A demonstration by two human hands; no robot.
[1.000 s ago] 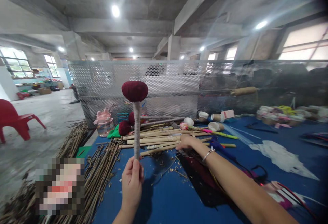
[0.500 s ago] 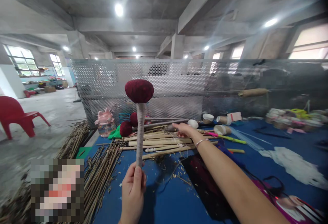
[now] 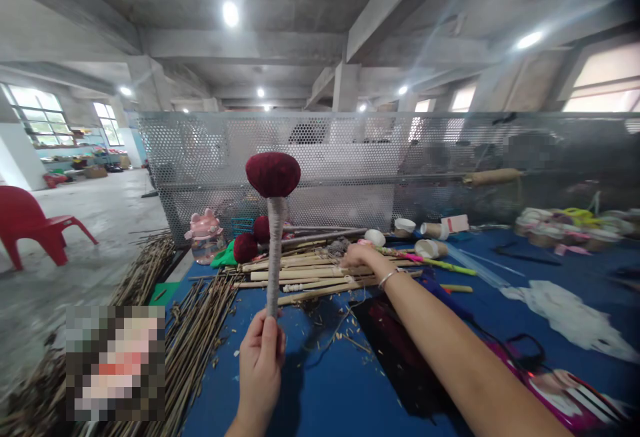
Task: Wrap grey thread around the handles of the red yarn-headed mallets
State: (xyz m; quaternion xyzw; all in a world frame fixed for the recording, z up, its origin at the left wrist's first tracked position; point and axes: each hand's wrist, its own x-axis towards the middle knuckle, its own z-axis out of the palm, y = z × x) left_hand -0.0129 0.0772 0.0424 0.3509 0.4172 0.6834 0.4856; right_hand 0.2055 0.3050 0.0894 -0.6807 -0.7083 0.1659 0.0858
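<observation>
The person's one worn item is a thin silver-coloured bracelet (image 3: 387,279), a plain narrow band that circles the right wrist and catches a spot of light. On the near side of the bracelet runs the right forearm (image 3: 450,350), bare along all of its visible length and widening toward the lower edge of the view. Just beyond the bracelet is the right hand (image 3: 357,255), bare and small, its fingers too blurred to tell apart. Left of the bracelet and closer to the camera is the left hand (image 3: 260,367), also bare, with its back and thumb showing. Below it shows a short bare stretch of left wrist (image 3: 243,426).
</observation>
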